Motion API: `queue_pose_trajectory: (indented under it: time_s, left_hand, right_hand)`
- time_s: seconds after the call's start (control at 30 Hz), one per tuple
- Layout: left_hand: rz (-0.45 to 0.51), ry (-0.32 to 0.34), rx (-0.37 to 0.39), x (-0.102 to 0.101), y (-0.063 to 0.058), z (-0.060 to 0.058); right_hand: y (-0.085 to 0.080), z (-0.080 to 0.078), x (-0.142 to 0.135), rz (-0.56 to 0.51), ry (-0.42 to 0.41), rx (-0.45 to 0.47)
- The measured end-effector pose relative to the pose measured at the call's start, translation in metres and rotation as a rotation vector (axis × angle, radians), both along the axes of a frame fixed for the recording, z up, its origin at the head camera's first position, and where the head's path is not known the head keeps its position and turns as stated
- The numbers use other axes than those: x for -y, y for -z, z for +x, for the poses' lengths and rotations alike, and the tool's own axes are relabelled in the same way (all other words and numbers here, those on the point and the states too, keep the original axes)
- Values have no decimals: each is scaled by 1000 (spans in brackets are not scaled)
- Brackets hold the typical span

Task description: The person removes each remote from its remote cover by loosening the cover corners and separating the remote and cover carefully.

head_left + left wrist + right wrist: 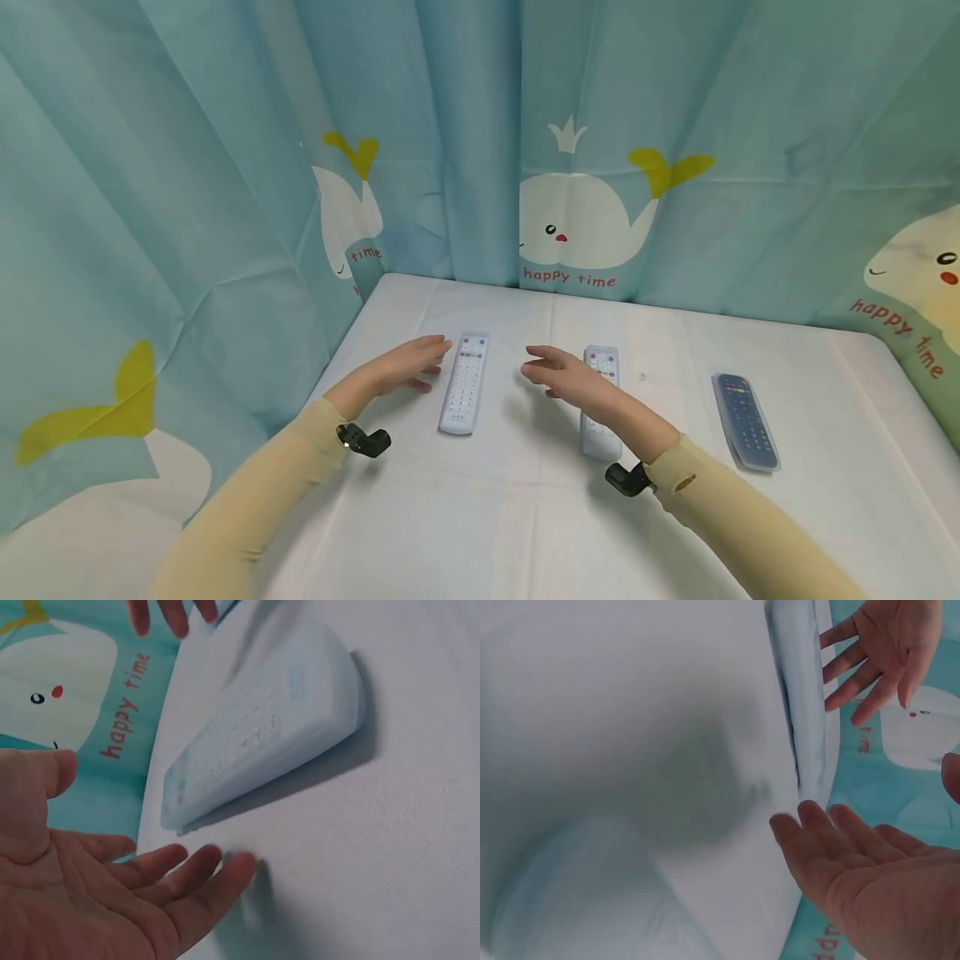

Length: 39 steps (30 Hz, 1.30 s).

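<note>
A white remote control (465, 383) in a clear sleeve lies on the table between the two hands. Just left of it hovers my left hand (403, 365), fingers loosely extended and holding nothing; the left wrist view shows a gap between the fingertips and the remote control (262, 724). My right hand (573, 382) hangs over the table, relaxed and without anything in it. Beneath the right hand and wrist lies a second white remote control (602, 442), partly covered by them. A dark remote control (746, 422), also sleeved, rests farther right.
The table (480, 517) has a pale cloth. A blue curtain (480, 125) with whale prints closes off the back and left side. Small black devices are strapped to both wrists, over beige sleeves (262, 492).
</note>
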<state>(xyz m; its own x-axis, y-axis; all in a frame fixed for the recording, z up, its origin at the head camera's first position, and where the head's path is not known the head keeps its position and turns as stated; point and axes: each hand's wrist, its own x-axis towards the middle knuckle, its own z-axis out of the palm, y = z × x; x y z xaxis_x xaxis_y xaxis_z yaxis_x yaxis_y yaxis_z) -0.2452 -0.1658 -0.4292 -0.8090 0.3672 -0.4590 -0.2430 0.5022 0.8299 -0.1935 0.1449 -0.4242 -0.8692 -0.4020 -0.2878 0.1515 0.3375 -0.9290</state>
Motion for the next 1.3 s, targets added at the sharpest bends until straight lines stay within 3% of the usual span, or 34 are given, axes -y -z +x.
queue_pose_trajectory:
  time_s: [0.27,0.63,0.9,1.3]
  left_hand:
    - [112,-90,139,-1,1,1]
    - [159,-89,254,0,3,-2]
    - [139,-63,283,-2,9,-9]
    - [32,-58,242,-11,15,-15]
  right_hand:
    - [8,-5,25,-194,65,181]
    - [16,-13,46,-335,118,349]
    - [23,-21,60,-347,142,398]
    - [31,-28,71,-315,163,419]
